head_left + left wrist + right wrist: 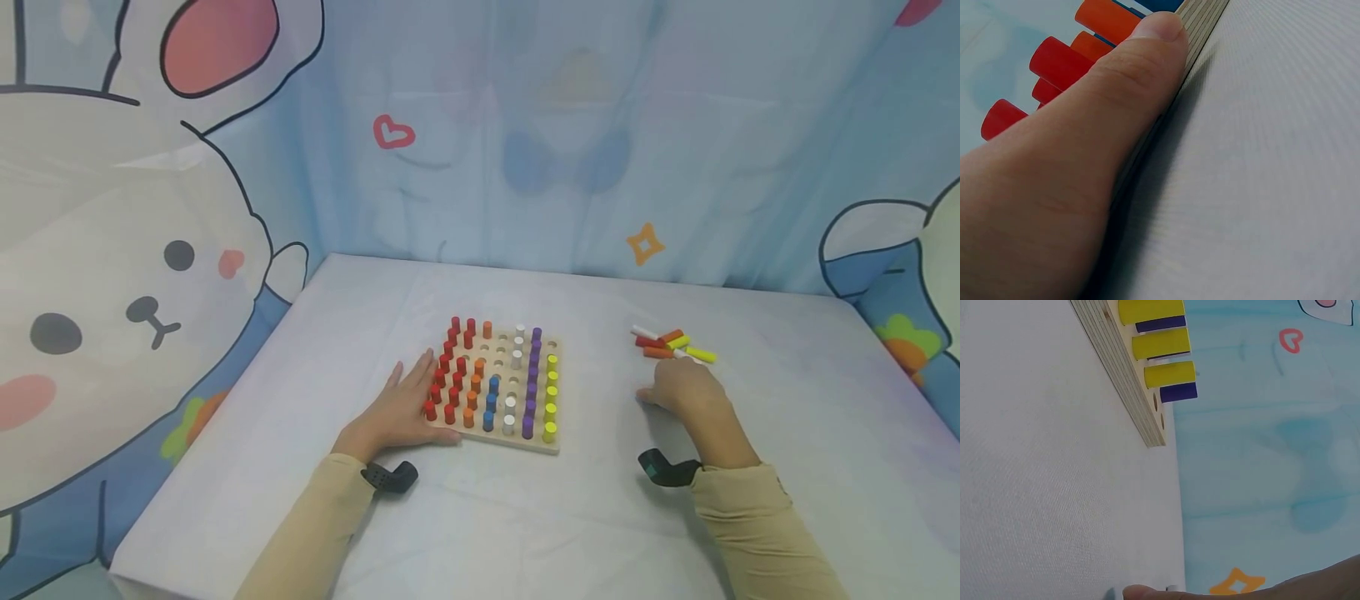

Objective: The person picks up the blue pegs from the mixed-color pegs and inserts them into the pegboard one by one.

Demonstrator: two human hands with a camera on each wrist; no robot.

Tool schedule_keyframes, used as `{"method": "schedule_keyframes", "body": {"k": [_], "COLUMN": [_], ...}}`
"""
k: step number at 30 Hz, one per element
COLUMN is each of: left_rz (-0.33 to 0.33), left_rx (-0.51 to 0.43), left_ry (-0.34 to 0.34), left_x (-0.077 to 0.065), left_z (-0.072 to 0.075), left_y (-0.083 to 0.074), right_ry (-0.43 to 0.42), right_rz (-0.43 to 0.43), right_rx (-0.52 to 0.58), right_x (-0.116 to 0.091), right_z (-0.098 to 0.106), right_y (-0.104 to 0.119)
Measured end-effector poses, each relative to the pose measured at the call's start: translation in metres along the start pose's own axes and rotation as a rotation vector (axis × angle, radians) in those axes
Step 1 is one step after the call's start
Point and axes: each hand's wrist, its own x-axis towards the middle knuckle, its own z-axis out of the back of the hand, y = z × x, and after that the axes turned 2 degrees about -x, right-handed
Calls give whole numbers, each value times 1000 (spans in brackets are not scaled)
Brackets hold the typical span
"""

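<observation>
A square wooden pegboard (pixel 536 445) lies on the table, bearing rows of red, orange, blue, white, purple and yellow pegs (pixel 550 432). Several holes show among the pegs toward its far side. My left hand (pixel 401 414) rests at the board's near left corner, fingers spread along the left side. Its thumb (pixel 1141 69) lies straight along the near edge. Right of the board, my right hand (pixel 690 396) reaches down at a small heap of loose pegs (pixel 658 352), fingers bent. Its fingertips are hidden from the head view, and I cannot tell whether they hold a peg.
The board and heap lie on a white-covered table (pixel 600 517). A blue cartoon-printed curtain (pixel 465 208) hangs behind it. Each wrist wears a black camera mount, the left one (pixel 390 477) near the board's front and the right one (pixel 667 468) below the heap.
</observation>
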Motion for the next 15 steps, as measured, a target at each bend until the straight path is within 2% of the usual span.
{"method": "schedule_keyframes", "body": {"k": [8, 15], "left_rz": [1, 3], "left_rx": [10, 9], "left_ry": [-2, -1], "left_x": [0, 1], "left_z": [-1, 0], "left_y": [0, 0], "right_ry": [-5, -72], "right_rz": [-24, 12], "right_rx": [16, 5], "right_x": [3, 6], "right_z": [-1, -1], "right_y": [5, 10]}}
